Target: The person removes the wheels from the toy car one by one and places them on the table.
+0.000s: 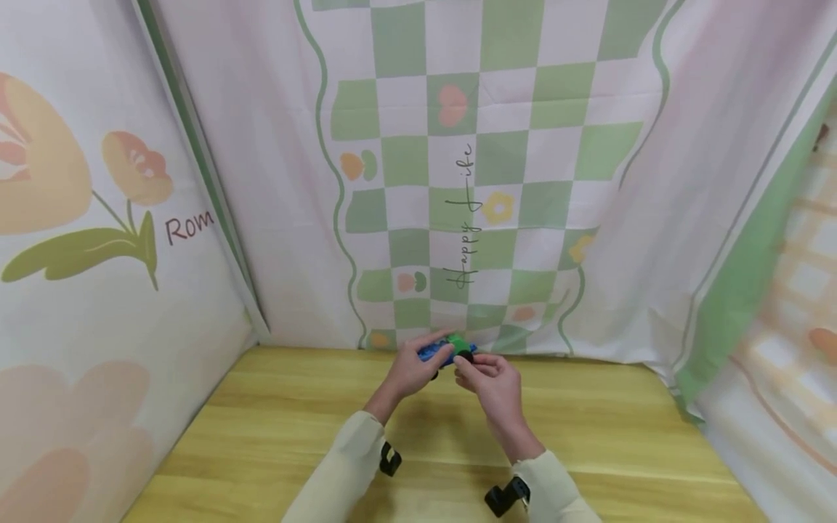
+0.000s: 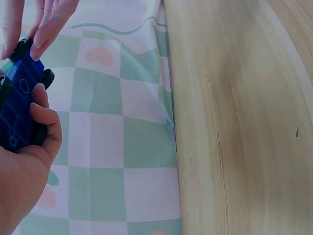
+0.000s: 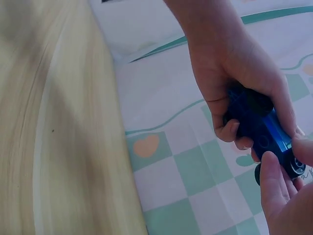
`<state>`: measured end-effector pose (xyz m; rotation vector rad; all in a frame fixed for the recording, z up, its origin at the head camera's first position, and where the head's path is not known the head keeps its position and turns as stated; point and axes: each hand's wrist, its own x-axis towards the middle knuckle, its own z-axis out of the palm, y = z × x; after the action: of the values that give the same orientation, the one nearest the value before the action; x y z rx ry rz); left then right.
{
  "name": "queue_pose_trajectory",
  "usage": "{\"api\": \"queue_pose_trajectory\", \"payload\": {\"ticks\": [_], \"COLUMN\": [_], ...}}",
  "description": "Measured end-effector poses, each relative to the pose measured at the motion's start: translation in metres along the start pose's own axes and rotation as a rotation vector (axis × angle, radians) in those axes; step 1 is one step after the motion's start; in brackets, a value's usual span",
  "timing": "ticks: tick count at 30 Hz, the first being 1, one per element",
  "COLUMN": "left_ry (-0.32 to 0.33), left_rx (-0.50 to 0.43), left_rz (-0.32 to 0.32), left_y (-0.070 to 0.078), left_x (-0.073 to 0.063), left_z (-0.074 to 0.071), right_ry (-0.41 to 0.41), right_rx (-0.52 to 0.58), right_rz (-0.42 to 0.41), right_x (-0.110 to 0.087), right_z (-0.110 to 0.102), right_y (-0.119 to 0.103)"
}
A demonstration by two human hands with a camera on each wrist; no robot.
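Note:
A blue toy car (image 1: 429, 353) with a green upper part (image 1: 458, 343) and black wheels is held up above the far edge of the table. My left hand (image 1: 407, 372) grips its body, thumb on the near side and fingers behind. At the car's right end, my right hand (image 1: 500, 388) pinches a black wheel (image 1: 464, 357) with thumb and fingertips. The left wrist view shows the car's flat blue underside (image 2: 22, 93) turned towards the camera. In the right wrist view the same wheel (image 3: 296, 166) sits between the right thumb and fingers; the green part is mostly hidden there.
Beneath the hands lies a wood-grain table (image 1: 275, 436). A green-and-white checked cloth (image 1: 451, 196) hangs behind its far edge, with printed cloths at left (image 1: 78, 327) and right (image 1: 785, 327). Black camera mounts (image 1: 506, 497) sit on both wrists.

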<state>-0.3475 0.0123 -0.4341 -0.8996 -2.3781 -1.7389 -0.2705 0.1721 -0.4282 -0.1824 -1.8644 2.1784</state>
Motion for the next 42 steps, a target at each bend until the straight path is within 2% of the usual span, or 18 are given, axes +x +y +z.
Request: {"api": "queue_pose_trajectory", "payload": {"ticks": [3,6,12,21,23,32,42], "left_ry": [0.004,-0.012,-0.041,-0.043,-0.044,-0.056,-0.063], "left_rx": [-0.003,-0.012,-0.006,0.016,0.014,0.021,0.025], "left_rz": [0.006,-0.002,-0.009,-0.009,-0.015,-0.055,-0.033], "left_y": [0.0001,-0.0011,-0.0021,-0.0004,0.0001,0.0013,0.0018], "left_x": [0.0002,0.0008,0.003,0.0032,0.0031,0.0037,0.0046], "left_z": [0.0003,-0.0005,-0.0032,-0.0043,-0.0044,-0.0051,-0.0051], "right_ry": [0.028,0.051,0.081,0.069,0.063,0.045,0.03], "right_rx": [0.016,-0.024,-0.221,-0.539,-0.581,-0.607,-0.604], "right_rz": [0.01,-0.016,-0.11,-0.253,-0.268,-0.259,-0.268], "right_x": [0.001,0.002,0.0034,0.0038,0.0037,0.0051,0.0064], "right_z": [0.0022,0.0036,0.0028,0.0023,0.0027,0.0038,0.0017], "right_y": [0.0001,0.0006,0.0011,-0.0035,-0.0048,-0.0036,-0.0009]}}
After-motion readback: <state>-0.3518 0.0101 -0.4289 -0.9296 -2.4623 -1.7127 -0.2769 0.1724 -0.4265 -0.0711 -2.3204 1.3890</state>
